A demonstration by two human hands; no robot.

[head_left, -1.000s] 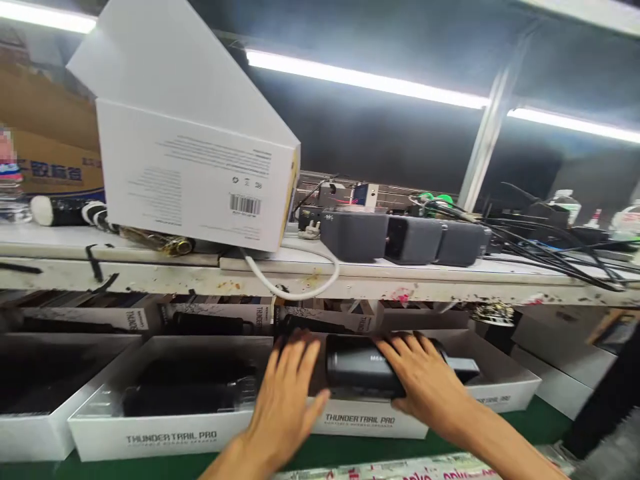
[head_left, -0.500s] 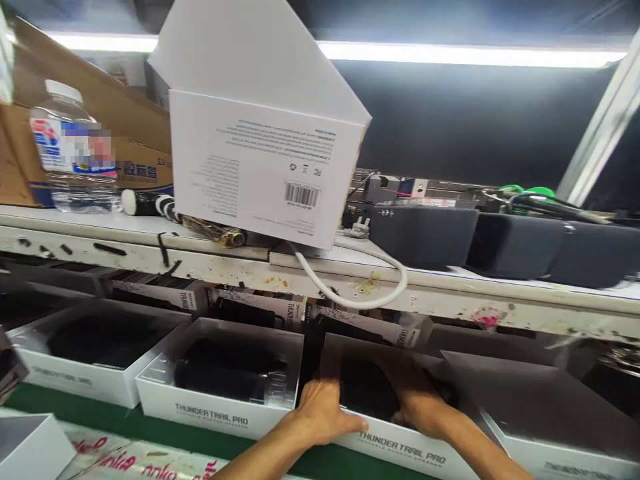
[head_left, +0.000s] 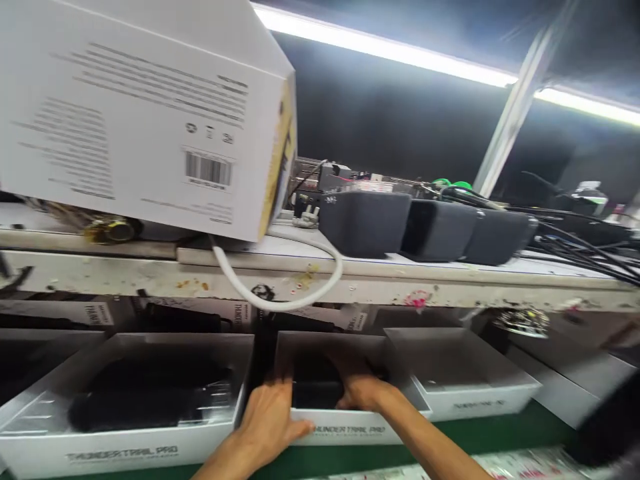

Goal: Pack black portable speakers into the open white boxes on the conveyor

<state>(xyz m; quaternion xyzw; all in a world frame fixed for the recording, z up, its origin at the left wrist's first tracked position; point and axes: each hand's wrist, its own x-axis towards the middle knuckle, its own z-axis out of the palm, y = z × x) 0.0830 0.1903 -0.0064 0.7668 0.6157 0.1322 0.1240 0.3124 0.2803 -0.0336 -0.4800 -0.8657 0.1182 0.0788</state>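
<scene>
My left hand grips the left front corner of a white box printed THUNDER TRAIL PRO, its thumb lying along the front wall. Inside that box lies a black portable speaker, partly in shadow. My right hand reaches into the box and holds the right part of the speaker, with its fingertips dim and partly hidden. To the left stands an open white box with another black speaker between clear plastic end pieces. An open white box, with no speaker visible inside, is just to the right.
Boxes sit on a green surface. Above them runs a shelf edge, with a white cable looping over it. The shelf bears a large white carton and several dark grey blocks. A dark blurred shape is at lower right.
The view has swung to the right, so the shelf and boxes appear further left. My hands stay at the same box, left on its side and right inside on the speaker.
</scene>
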